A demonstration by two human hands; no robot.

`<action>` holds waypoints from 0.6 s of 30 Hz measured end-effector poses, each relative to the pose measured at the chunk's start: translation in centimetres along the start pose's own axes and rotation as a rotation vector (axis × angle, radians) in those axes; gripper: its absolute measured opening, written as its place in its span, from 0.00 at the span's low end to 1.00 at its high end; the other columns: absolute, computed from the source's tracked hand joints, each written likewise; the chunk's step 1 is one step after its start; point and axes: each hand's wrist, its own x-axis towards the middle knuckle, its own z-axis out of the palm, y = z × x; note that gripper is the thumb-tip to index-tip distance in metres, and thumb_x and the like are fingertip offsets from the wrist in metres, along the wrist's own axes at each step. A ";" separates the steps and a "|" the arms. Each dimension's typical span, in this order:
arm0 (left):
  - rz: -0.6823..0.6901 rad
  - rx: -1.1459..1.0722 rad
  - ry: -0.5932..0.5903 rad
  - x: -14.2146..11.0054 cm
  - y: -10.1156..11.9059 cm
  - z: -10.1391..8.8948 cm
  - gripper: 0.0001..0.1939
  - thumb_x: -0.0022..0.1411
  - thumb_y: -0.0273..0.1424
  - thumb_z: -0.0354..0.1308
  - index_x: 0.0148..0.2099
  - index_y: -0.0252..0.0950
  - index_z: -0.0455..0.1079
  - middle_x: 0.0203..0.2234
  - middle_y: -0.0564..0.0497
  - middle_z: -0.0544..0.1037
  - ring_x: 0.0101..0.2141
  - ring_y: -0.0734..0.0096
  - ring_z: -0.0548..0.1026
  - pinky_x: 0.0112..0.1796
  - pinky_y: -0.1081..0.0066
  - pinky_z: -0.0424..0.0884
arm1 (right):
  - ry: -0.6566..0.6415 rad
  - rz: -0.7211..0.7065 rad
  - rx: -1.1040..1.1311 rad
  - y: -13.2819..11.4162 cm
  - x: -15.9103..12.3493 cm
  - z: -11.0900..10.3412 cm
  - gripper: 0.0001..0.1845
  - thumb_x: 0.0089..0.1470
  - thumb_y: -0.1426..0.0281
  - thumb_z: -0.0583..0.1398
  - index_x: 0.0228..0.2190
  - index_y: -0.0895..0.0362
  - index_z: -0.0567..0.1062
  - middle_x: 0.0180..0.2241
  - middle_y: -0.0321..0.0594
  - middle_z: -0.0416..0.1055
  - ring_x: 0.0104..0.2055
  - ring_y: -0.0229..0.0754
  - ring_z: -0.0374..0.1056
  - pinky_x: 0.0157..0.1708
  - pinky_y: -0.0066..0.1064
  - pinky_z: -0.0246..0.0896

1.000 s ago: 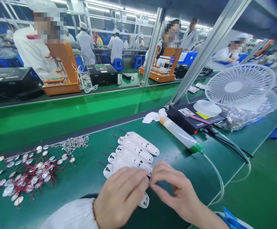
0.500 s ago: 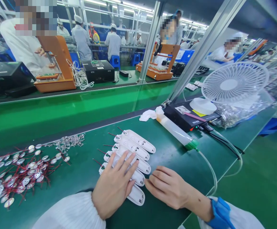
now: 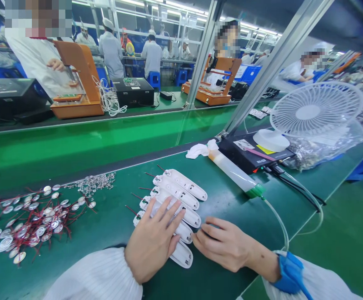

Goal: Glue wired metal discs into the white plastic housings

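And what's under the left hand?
Several white casings lie beneath the left hand; their rounded ends show beyond it. Their middles are covered, so any details there can't be seen.

Toward 6 to 7 o'clock, the left hand (image 3: 154,243) covers the middles of the lower 3 of 5 white shells (image 3: 178,193). At 5 o'clock, the right hand (image 3: 220,243) has curled fingers; whether they touch a shell or pinch anything cannot be told. The bottom edge cuts off both white sleeves (image 3: 96,277). At 8 o'clock, wired discs (image 3: 40,229) overlap, too tangled to count. Between 8 and 9, metal bits (image 3: 95,183) are too small to identify. At 10 o'clock, a co-worker's (image 3: 33,62) head is blurred and cropped.
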 end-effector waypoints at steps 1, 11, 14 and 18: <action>0.000 0.000 -0.002 0.0 0.0 0.0 0.21 0.69 0.37 0.36 0.60 0.39 0.57 0.59 0.51 0.60 0.58 0.58 0.58 0.53 0.49 0.57 | -0.001 -0.004 0.001 0.0 0.0 0.0 0.23 0.61 0.79 0.42 0.33 0.66 0.76 0.31 0.41 0.69 0.32 0.39 0.63 0.35 0.37 0.59; -0.011 -0.010 -0.018 -0.1 0.2 -0.2 0.21 0.69 0.38 0.39 0.60 0.39 0.57 0.59 0.51 0.60 0.58 0.58 0.57 0.54 0.50 0.55 | -0.001 -0.033 -0.008 0.0 -0.3 0.9 0.23 0.61 0.80 0.41 0.34 0.68 0.75 0.31 0.43 0.70 0.33 0.40 0.65 0.35 0.37 0.60; -0.016 -0.022 -0.011 -0.2 0.1 0.0 0.21 0.68 0.38 0.40 0.60 0.39 0.56 0.59 0.51 0.60 0.58 0.58 0.57 0.54 0.51 0.55 | -0.027 0.018 0.014 -0.6 -0.7 0.6 0.23 0.61 0.80 0.40 0.38 0.69 0.74 0.30 0.44 0.71 0.34 0.41 0.66 0.36 0.37 0.60; -0.012 -0.040 -0.014 -0.3 0.1 0.0 0.21 0.68 0.38 0.40 0.60 0.38 0.56 0.59 0.50 0.61 0.58 0.57 0.58 0.54 0.51 0.54 | -0.063 0.191 0.101 -1.4 -1.1 0.2 0.22 0.62 0.79 0.40 0.42 0.68 0.72 0.29 0.44 0.71 0.31 0.41 0.66 0.34 0.36 0.62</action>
